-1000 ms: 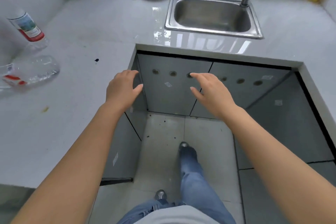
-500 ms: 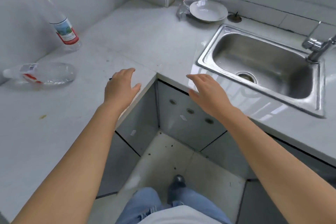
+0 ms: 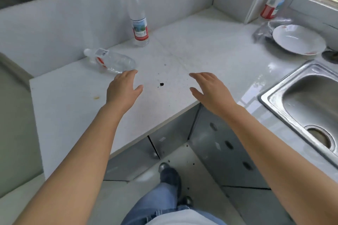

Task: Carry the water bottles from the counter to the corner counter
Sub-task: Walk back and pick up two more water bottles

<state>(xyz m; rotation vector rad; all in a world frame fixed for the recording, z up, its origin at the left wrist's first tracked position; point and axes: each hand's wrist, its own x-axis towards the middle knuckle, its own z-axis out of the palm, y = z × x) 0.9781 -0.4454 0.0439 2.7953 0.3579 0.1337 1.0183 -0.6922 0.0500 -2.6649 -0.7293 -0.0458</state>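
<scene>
While both hands hang over the white stone tabletop (image 3: 201,42), neither one holds anything — the left hand (image 3: 123,88) and the right hand (image 3: 208,87) are spread, fingers loose, well apart from each other. A clear plastic water bottle lying on its side (image 3: 111,61) rests just past the left fingertips, near the wall. A clear plastic water bottle with a red cap (image 3: 138,18) stands upright behind it, against the wall. A third clear bottle with a red label (image 3: 274,0) already stands far off in the corner by the window, near a white shallow bowl (image 3: 299,42). These bottles look light, smooth and a bit squashy — the lying one may roll. I think the best hold is around the middle, at the label, with a gentle squeeze.
</scene>
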